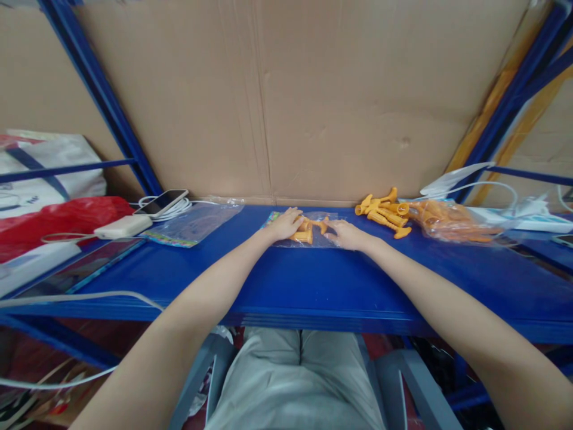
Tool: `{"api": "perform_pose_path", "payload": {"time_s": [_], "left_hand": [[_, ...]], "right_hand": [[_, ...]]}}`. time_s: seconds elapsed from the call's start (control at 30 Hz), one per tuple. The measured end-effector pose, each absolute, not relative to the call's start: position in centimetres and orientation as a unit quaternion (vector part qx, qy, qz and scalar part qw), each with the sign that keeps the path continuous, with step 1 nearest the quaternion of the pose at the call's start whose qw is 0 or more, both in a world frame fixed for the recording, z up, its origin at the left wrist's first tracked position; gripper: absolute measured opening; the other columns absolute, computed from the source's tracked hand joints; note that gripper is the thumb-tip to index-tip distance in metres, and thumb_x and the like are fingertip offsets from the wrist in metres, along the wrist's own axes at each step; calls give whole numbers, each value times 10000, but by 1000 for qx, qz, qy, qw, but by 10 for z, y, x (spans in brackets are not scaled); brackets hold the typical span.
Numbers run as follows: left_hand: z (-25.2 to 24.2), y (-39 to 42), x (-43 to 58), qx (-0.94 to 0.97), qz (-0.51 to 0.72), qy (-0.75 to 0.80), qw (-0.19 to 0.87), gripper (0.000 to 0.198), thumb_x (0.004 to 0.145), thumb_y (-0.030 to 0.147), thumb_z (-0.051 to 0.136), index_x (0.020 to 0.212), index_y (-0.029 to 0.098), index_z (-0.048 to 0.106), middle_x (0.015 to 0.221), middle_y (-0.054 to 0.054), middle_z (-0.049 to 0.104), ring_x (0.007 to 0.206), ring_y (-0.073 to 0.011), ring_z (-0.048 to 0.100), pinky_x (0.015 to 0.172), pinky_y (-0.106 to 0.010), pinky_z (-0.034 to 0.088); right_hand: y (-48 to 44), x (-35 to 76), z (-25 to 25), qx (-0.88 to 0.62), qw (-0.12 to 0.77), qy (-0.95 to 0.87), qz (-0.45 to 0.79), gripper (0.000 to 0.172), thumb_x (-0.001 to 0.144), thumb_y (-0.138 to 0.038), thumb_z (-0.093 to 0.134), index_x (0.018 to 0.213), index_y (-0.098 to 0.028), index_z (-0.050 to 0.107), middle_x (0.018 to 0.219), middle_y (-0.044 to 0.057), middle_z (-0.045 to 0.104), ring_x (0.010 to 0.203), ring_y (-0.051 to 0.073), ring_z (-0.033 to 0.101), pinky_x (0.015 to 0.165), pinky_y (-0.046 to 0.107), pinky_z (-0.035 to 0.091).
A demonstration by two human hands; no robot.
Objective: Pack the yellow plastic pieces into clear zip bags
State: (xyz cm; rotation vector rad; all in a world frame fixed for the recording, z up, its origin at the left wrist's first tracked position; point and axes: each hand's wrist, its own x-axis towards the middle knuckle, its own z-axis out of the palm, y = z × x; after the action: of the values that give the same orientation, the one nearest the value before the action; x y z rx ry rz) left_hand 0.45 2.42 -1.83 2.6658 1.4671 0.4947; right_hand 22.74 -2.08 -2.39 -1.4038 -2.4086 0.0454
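A flat clear plastic bag (313, 242) with a colourful printed edge lies on the blue shelf, and orange plastic pieces (302, 237) show in or on it; I cannot tell which. My left hand (286, 224) rests over the bag's left part, fingers stretched out and covering some of the orange. On the other side, my right hand (348, 234) touches the bag's right part. Its thumb and fingers are apart, the fingertips close to a curved orange piece (323, 225).
Loose hammer-shaped orange pieces (385, 212) lie to the right, beside a clear bag full of orange pieces (452, 221). Leftward are another flat clear bag (194, 224), a phone (162, 203), a white power bank (123, 227), cables and a red bag (89, 215). Cardboard (313, 107) stands behind.
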Motion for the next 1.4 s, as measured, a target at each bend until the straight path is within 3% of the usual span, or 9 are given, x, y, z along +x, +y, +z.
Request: {"api": "perform_pose_path", "payload": {"time_s": [0.2,0.3,0.47,0.57,0.77,0.9,1.03,1.27,1.4], "left_hand": [[-15,19,5,865,166,473,28,514,947,317,305,1396,103,437,1520,-123,393,1447,-205,270,1193,-364,180],[-15,18,6,862,168,477,27,519,948,324,311,1404,106,426,1531,-132,371,1452,-208,258,1189,-371,193],[-15,19,6,853,151,499,26,524,961,346,307,1422,121,415,1563,-132,307,1467,-232,208,1183,-423,197],[-16,21,6,853,136,504,26,517,974,367,280,1425,158,420,1568,-106,303,1470,-245,199,1178,-471,190],[-17,23,7,862,116,493,21,509,986,375,244,1399,172,460,1542,-75,367,1465,-236,214,1179,-444,200],[-14,20,7,865,105,490,22,507,990,356,234,1407,162,448,1546,-76,359,1465,-231,210,1184,-440,187],[-14,20,7,866,109,487,25,494,990,355,242,1392,173,465,1539,-73,373,1460,-228,228,1185,-449,183],[-17,25,6,865,136,482,31,466,983,365,282,1352,190,506,1509,-74,425,1447,-224,269,1184,-443,190],[-17,25,6,864,138,483,32,457,984,359,297,1347,180,508,1504,-84,430,1443,-217,280,1187,-427,186]], "right_hand": [[-19,221,-27,-500,269,-821,60,232,796,-173,626,1026,-145,610,921,80,700,809,180,656,755,293,507],[-18,219,-31,-478,307,-817,99,200,786,-186,636,983,-154,615,849,51,699,732,164,649,722,291,516],[-12,222,-36,-414,325,-837,149,350,777,-178,638,1124,-130,636,1095,126,710,964,221,679,879,374,526],[-15,225,-29,-401,275,-865,120,402,790,-171,609,1190,-172,647,1179,100,697,1064,234,661,933,387,511],[-40,233,12,-588,114,-798,-59,267,851,-166,497,933,-193,749,1039,95,742,1009,249,679,875,342,508],[-45,252,32,-699,165,-682,-138,344,883,-209,412,1000,-166,732,1034,141,724,995,277,667,862,393,493],[-37,280,29,-747,182,-611,-188,401,879,-234,407,1138,-77,669,1188,233,635,1144,339,579,920,468,452],[-19,314,5,-793,53,-598,-103,493,831,-227,488,1282,-47,576,1300,274,557,1250,388,494,935,537,432],[-16,316,5,-795,51,-595,-105,490,851,-305,478,1254,-50,593,1281,270,567,1246,392,493,925,534,435]]}}
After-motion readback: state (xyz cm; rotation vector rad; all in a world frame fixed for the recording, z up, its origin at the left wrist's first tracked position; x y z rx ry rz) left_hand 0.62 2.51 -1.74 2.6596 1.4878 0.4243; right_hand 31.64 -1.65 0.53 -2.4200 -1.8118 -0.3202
